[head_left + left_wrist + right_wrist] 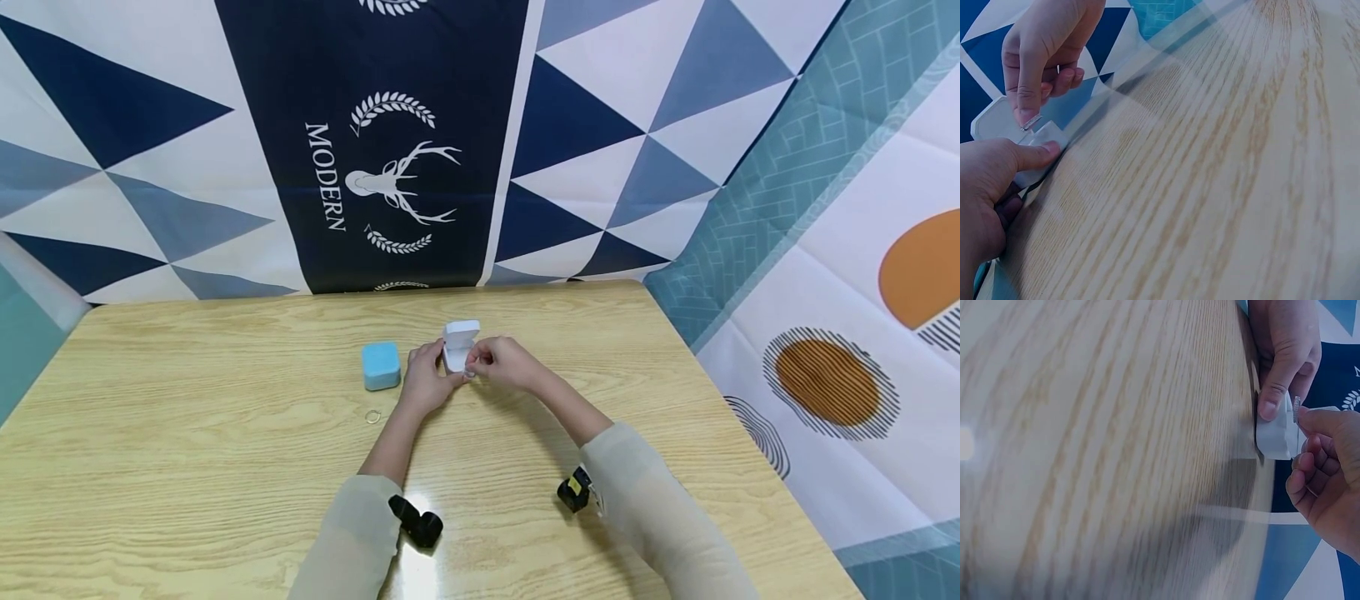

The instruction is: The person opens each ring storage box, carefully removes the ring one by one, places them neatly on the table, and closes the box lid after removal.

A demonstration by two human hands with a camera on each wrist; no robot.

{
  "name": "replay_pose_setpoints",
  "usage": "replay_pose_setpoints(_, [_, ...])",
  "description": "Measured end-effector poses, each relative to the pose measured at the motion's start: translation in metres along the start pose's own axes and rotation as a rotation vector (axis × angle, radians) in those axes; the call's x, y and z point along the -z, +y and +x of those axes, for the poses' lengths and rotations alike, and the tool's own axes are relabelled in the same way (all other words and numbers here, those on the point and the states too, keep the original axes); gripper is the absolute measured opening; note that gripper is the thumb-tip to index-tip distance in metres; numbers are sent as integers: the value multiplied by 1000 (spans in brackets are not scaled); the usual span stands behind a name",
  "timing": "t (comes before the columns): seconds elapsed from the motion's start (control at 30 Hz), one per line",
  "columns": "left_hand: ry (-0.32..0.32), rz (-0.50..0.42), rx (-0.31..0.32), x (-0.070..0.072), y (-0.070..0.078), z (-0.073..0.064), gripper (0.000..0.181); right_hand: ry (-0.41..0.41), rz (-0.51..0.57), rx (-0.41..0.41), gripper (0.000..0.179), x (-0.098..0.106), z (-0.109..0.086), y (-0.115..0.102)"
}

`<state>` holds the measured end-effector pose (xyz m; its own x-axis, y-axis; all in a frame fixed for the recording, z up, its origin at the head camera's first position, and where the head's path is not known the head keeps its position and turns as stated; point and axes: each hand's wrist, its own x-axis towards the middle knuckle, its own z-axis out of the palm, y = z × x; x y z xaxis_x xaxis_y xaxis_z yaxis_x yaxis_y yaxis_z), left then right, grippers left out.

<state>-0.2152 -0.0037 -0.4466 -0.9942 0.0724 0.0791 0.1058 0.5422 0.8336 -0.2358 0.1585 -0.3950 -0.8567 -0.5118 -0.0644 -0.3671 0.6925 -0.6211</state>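
A small white ring box (461,328) stands on the table with its lid raised. My left hand (424,385) grips the box at its left side, and in the right wrist view the thumb (1270,407) lies along the box's near wall. At the box opening my right hand (504,363) pinches a silver, sparkling ring (1296,410) between thumb and index finger. The ring (1031,122) stands partly above the box's base in the left wrist view. How deep it sits in the slot, I cannot tell.
To the left of my left hand stands a light blue rounded box (381,366). A thin gold-coloured ring (372,417) lies on the wooden table (187,433) in front of it. Patterned cloth (390,167) hangs behind the table's far edge.
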Motion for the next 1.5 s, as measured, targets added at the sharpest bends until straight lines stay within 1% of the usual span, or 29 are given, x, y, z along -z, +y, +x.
replay_pose_setpoints(0.4, [7,11,-17,0,-1,0,76,-16,-6,-11,9,-2,-3,1])
replay_pose_setpoints(0.63, [2,2,-6,0,-1,1,78,-32,-5,1,10,-3,-4,2])
replay_pose_setpoints(0.83, [-1,-4,-2,0,-1,1,79,-30,-5,16,10,-3,-4,2])
replay_pose_setpoints(1.1, [-1,-3,-4,0,-2,1,76,-37,-4,20,10,-7,-4,1])
replay_pose_setpoints(1.5, [17,12,-21,-1,-3,2,71,-58,-9,32,10,-11,-3,0])
